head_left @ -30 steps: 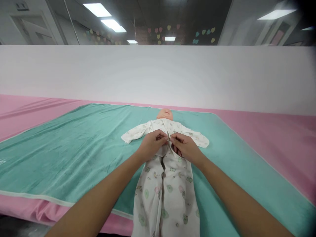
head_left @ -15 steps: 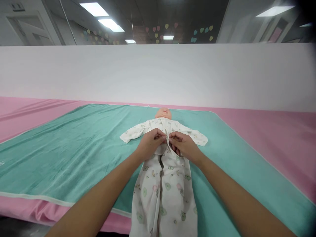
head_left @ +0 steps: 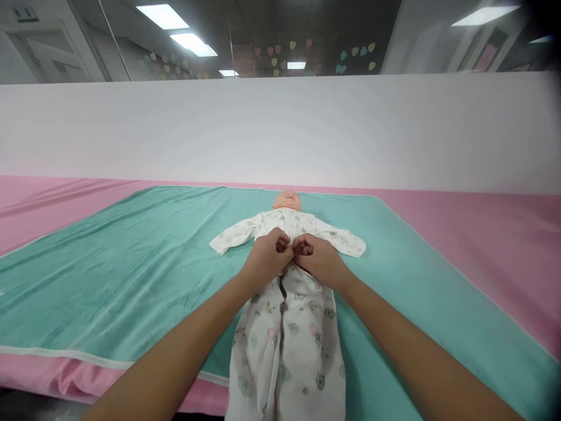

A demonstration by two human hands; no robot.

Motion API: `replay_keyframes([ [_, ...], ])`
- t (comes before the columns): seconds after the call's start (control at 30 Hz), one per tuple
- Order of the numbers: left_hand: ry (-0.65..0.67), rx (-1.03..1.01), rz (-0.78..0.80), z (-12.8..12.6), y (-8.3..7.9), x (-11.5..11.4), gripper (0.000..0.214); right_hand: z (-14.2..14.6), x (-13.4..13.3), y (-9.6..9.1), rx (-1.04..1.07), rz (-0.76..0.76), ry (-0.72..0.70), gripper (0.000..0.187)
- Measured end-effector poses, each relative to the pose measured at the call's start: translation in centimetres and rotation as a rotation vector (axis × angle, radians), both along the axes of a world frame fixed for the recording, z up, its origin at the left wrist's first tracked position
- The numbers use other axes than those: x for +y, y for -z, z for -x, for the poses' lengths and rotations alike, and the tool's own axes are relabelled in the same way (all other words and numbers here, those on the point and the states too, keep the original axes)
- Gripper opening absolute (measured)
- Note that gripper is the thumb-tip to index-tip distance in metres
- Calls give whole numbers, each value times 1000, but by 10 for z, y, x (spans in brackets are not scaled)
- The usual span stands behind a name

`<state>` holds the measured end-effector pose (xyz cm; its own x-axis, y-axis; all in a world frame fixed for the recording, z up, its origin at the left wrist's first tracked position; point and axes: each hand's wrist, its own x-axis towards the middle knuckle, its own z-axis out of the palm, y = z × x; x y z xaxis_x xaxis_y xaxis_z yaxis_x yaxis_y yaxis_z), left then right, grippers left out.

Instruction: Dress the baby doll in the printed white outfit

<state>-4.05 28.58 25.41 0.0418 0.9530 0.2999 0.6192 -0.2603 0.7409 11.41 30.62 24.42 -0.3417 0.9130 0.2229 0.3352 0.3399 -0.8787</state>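
A baby doll [head_left: 288, 200] lies on its back, dressed in a white printed sleepsuit [head_left: 307, 339] with both sleeves spread to the sides. My left hand [head_left: 270, 252] pinches the left front edge of the sleepsuit at the middle of the doll's body. Against it, fingertips nearly touching, my right hand [head_left: 318, 257] pinches the right front edge. The exact bit of cloth between the fingers is hidden. Below my hands the front opening parts in a dark gap, and a seam runs down between the legs.
Under the doll is a teal blanket [head_left: 144, 263] with a pale border, spread over a pink cover [head_left: 482, 234]. Behind it rises a white wall panel [head_left: 280, 128], topped by glass [head_left: 315, 35] with heart-shaped stickers and reflected lights.
My two hands have come together at the sleepsuit's front, closing the small space between their fingertips. The whole view has shifted slightly.
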Motion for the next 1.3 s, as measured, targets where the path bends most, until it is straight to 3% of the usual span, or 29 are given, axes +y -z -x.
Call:
replay_keyframes([
  [0.17, 30, -2, -29, 1, 3, 1, 20, -1, 0, -1, -22, 5, -21, 13],
  [0.37, 37, -83, 31, 3, 4, 2, 18, -3, -1, -3, 20, 82, -55, 10],
  [0.5, 118, -205, 85, 6, 6, 3, 17, -1, -2, -4, 104, 184, -55, 23],
  [0.8, 186, -384, 117, 10, 13, 8, 18, -2, 4, -1, 122, 206, -28, 25],
  [1.0, 149, -214, 27, 12, 5, 0, 15, -8, 1, -3, 97, 151, -25, 29],
  [1.17, 333, 115, 114, 36, -17, -8, 18, -30, -9, -15, -346, -64, -134, 39],
  [1.3, 427, 285, 187, 53, -30, -13, 29, -46, -15, -19, -480, -23, -203, 34],
])
